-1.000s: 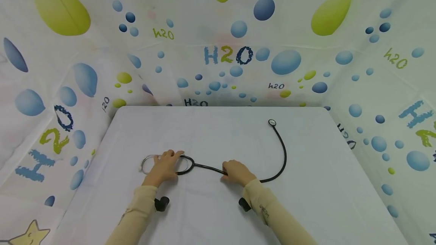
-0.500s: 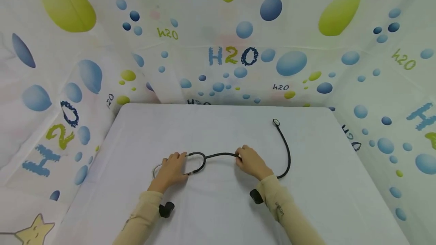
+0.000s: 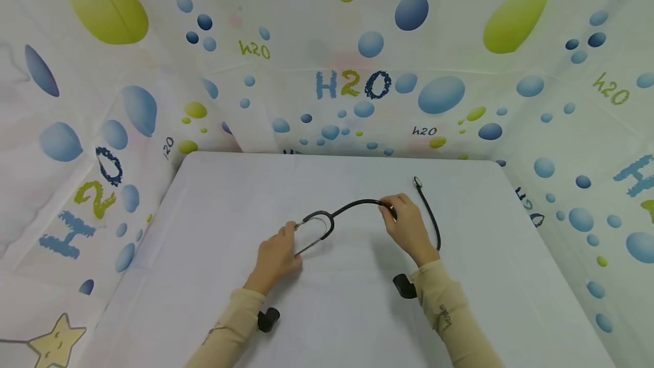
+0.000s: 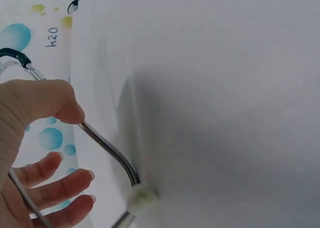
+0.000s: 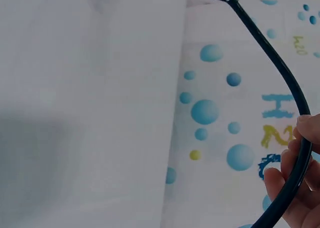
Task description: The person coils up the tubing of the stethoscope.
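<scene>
The left hand (image 3: 276, 255) has the metal ear tubes (image 4: 107, 147) of the stethoscope (image 3: 359, 201) between its thumb and its half-curled fingers (image 4: 60, 189), which stand somewhat apart. For a steady carry, it seems best to keep this grasp light, because a strong squeeze could bend the two tubes towards each other. On the right, the right hand (image 3: 409, 229) pinches the black tubing (image 5: 267, 45) between thumb and curled fingers (image 5: 274, 184), nearly closed around it. Both hands should probably rise at an equal pace, with some slack left between them, so that the tubing does not twist or pull at the fork. The loose end deserves attention also, since it could drag or swing.

As for its look, the stethoscope is in front of the person, its middle part held above the white surface (image 3: 332, 311). At left, the ear tubes are thin, silvery and curved, and a pale ear tip (image 4: 141, 199) shows under the thumb. Next comes the dark fork (image 3: 331, 216), then smooth, glossy tubing which makes an arch. At far right, the small round chest piece (image 3: 417, 182) is tilted; whether it touches the surface is not clear.
</scene>
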Motion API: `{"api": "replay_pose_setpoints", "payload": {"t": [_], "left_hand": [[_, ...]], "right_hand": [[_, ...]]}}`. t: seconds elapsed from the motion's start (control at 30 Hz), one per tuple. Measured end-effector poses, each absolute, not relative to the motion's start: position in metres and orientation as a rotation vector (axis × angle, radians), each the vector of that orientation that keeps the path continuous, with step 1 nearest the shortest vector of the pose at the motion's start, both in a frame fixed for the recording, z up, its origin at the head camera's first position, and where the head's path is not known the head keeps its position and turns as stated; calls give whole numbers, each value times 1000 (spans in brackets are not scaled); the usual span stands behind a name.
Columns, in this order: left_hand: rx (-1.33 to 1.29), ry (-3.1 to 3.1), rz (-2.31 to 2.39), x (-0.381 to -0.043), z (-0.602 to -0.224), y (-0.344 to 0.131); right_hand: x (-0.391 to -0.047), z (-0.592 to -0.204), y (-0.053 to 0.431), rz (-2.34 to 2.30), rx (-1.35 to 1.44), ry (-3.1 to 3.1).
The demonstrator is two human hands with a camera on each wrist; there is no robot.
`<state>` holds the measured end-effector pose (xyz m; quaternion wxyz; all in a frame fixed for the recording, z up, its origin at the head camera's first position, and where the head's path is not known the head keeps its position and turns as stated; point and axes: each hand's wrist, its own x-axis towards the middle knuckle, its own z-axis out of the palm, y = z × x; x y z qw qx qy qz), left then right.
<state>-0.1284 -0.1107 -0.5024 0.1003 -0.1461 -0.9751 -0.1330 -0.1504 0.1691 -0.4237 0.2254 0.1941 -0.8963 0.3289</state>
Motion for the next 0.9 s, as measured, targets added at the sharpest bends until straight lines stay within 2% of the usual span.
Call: {"api": "replay_pose_setpoints", "payload": {"t": [0.37,0.67,0.9], "left_hand": [[-383,-2755,-659,-123,-521,-106],[-406,-2711,-1401,-121,-491,-105],[-382,-2667,-1394,-125,-475,-100]], "right_hand": [[-146,-407,167,920,591,-2368],[-145,-407,169,887,500,-2385],[-133,-407,157,878,582,-2458]]}}
